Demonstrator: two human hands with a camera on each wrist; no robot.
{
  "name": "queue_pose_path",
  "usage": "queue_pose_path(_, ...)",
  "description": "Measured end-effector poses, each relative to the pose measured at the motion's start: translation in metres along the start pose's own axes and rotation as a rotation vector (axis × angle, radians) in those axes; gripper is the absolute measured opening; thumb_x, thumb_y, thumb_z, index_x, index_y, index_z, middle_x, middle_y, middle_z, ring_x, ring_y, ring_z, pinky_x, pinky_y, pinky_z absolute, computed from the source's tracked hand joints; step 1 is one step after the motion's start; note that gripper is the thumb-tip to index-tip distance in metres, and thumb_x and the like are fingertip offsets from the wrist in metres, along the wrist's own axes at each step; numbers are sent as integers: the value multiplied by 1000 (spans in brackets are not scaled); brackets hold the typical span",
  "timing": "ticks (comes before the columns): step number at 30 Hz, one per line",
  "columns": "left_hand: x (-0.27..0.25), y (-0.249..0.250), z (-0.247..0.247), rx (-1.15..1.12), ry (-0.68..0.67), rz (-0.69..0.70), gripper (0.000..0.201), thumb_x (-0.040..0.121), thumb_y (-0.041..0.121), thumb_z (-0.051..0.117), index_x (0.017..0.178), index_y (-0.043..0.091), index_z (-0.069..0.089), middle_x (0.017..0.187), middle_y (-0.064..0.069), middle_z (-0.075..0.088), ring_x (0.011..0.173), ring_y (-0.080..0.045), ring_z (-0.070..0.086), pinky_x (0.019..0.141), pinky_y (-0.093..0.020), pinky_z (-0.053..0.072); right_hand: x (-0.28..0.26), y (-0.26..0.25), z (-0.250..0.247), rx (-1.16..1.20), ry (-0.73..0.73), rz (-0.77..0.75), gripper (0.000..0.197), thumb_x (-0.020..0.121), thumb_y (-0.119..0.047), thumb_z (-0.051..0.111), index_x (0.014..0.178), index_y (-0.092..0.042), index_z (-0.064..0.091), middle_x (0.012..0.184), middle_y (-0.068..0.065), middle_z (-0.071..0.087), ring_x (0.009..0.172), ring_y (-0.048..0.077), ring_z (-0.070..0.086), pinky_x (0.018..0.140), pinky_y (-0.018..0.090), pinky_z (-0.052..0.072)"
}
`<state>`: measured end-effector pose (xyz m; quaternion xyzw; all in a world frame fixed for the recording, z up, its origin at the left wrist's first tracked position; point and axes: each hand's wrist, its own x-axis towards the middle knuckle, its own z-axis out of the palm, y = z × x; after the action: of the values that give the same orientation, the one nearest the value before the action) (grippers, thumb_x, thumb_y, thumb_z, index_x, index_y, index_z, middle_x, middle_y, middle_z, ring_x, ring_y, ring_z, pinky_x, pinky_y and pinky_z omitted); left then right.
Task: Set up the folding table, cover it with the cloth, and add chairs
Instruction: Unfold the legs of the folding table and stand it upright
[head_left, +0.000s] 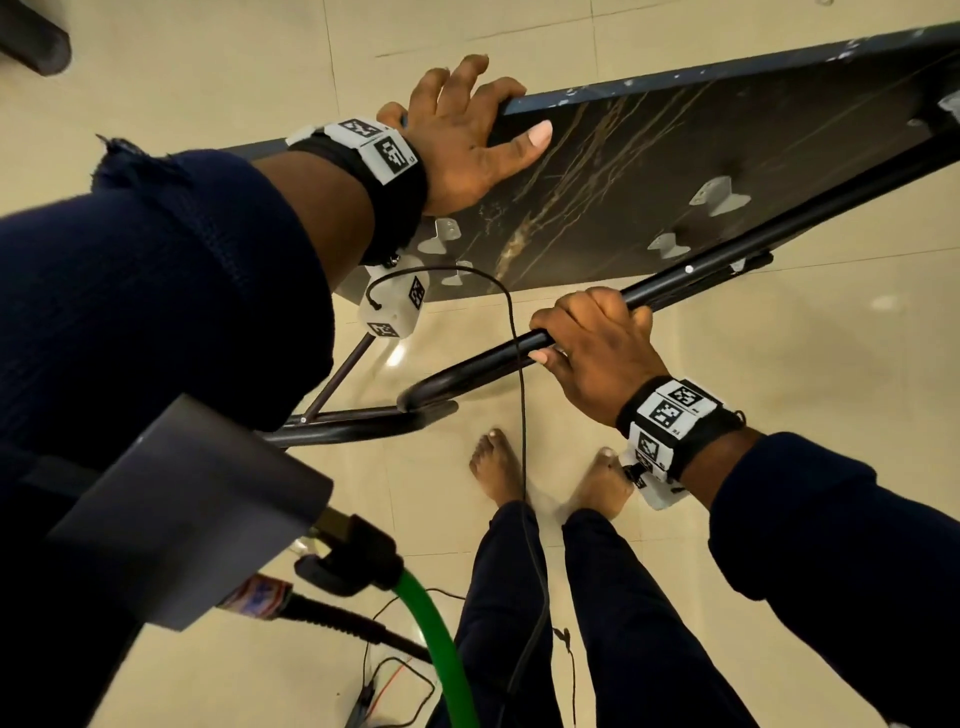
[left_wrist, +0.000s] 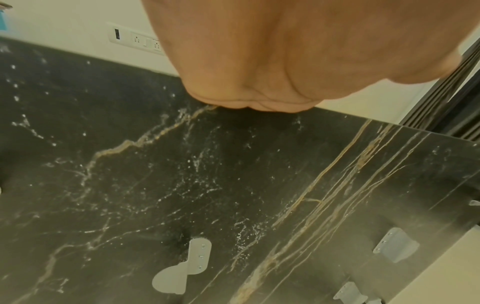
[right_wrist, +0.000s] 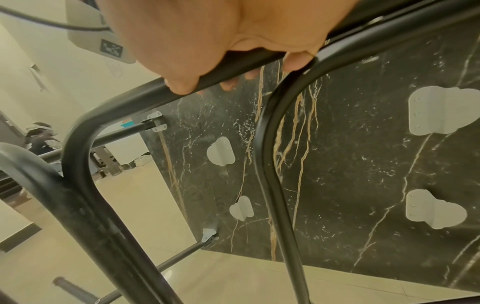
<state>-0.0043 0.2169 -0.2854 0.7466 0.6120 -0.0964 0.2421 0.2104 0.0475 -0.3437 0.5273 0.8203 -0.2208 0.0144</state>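
The folding table top (head_left: 675, 171) is dark, marble-patterned and tilted on edge, its underside facing me with white metal brackets (head_left: 719, 195) screwed to it. My left hand (head_left: 462, 140) grips its upper edge, fingers hooked over the far side and thumb flat on the underside. My right hand (head_left: 592, 343) is wrapped round a black tubular leg frame (head_left: 467, 369) that stands away from the top. The left wrist view shows my left palm (left_wrist: 259, 61) against the board's underside (left_wrist: 182, 185). In the right wrist view my right hand (right_wrist: 207, 41) curls round the leg tube (right_wrist: 130, 100). No cloth or chair is in view.
A glossy beige tiled floor (head_left: 779, 415) lies all round, with my bare feet (head_left: 493, 462) just below the leg frame. Thin black cables and a green hose (head_left: 447, 649) hang in front of my body. A wall socket panel (left_wrist: 137, 39) is behind the table. Another person (right_wrist: 41, 137) sits far off.
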Motion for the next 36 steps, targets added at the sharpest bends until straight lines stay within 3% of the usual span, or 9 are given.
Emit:
queue_pose_path(8, -2, 2, 1, 23, 20, 14, 81, 83, 86, 13, 151, 43, 23, 167, 5, 7, 152, -31, 8, 113, -63, 15, -53, 13, 5, -14, 9, -46, 35, 90, -46, 64, 122, -33, 58, 119, -8, 55, 116, 23, 45, 80, 44, 33)
queue_pose_path(13, -3, 2, 3, 38, 24, 16, 78, 85, 85, 15, 151, 43, 22, 166, 5, 7, 152, -32, 8, 113, -64, 15, -86, 21, 4, -17, -17, -7, 38, 91, -53, 49, 123, -35, 59, 122, -10, 55, 118, 21, 44, 80, 43, 36)
queue_pose_path(16, -3, 3, 2, 42, 21, 12, 78, 86, 85, 16, 150, 43, 22, 166, 5, 7, 152, -33, 8, 113, -65, 15, -106, 25, 4, -3, -7, 20, 39, 90, -53, 47, 122, -35, 60, 120, -10, 56, 116, 22, 47, 78, 42, 35)
queue_pose_path(21, -3, 4, 2, 52, 26, 17, 77, 86, 85, 18, 150, 42, 22, 166, 3, 7, 152, -34, 9, 113, -65, 17, -137, 37, 0, 25, 34, 134, 37, 91, -51, 44, 121, -34, 58, 117, -7, 59, 114, 24, 49, 78, 44, 36)
queue_pose_path(26, -1, 3, 4, 56, 38, 13, 76, 84, 85, 18, 148, 44, 22, 165, 4, 9, 151, -34, 12, 111, -67, 19, -148, 57, -14, 10, 87, 335, 39, 95, -53, 43, 120, -30, 62, 112, -5, 64, 110, 22, 48, 81, 36, 29)
queue_pose_path(28, -2, 2, 5, 60, 42, 7, 75, 84, 86, 18, 147, 45, 22, 165, 5, 9, 151, -34, 13, 111, -68, 19, -143, 68, -25, -35, 48, 417, 34, 97, -53, 43, 118, -33, 61, 107, -7, 66, 106, 23, 55, 83, 45, 37)
queue_pose_path(30, -4, 4, 6, 66, 32, 4, 74, 85, 85, 19, 147, 45, 21, 165, 5, 9, 151, -34, 12, 111, -68, 19, -138, 83, -35, -60, 1, 483, 27, 100, -52, 46, 115, -35, 60, 99, -7, 65, 99, 25, 60, 85, 49, 34)
queue_pose_path(33, -7, 5, 6, 68, 27, -9, 73, 86, 84, 21, 147, 45, 19, 165, 5, 7, 151, -32, 11, 111, -67, 18, -126, 105, -43, -81, -15, 485, 22, 100, -48, 45, 111, -31, 55, 89, -5, 62, 82, 27, 62, 83, 44, 34)
queue_pose_path(36, -7, 6, 4, 70, 30, -35, 70, 88, 81, 24, 148, 46, 18, 165, 7, 5, 152, -31, 8, 113, -65, 16, -114, 128, -50, -48, -26, 511, 26, 102, -47, 40, 112, -25, 50, 87, 3, 61, 70, 31, 58, 65, 37, 43)
